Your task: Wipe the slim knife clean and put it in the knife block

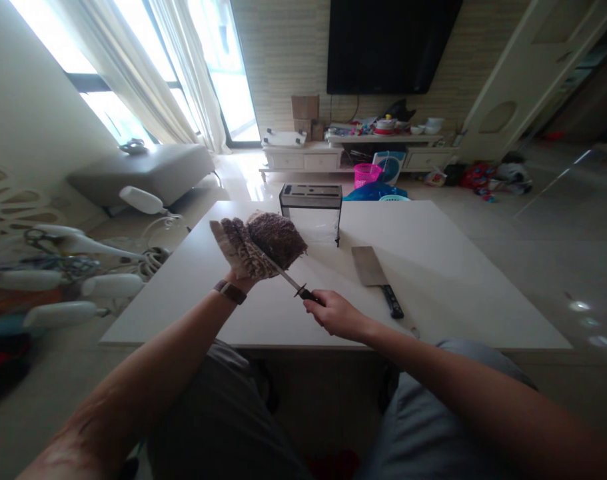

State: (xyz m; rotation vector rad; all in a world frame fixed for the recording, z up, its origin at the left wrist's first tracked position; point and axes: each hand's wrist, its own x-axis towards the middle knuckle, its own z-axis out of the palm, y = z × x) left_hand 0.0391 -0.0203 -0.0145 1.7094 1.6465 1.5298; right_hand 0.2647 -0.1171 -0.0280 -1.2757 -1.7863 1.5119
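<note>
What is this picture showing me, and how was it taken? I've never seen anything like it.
There's no machine here, just a person's two bare hands. The single view comes from a camera worn on the head, looking forward and down. The left hand, mostly hidden, supports a bunched brown cloth. The right hand holds a thin metal tool by its black handle, its far end against the cloth. On the white table lie a cleaver and, standing behind, a dark-topped container.

The brown cloth (278,239) hides most of the left grip (244,281).
</note>
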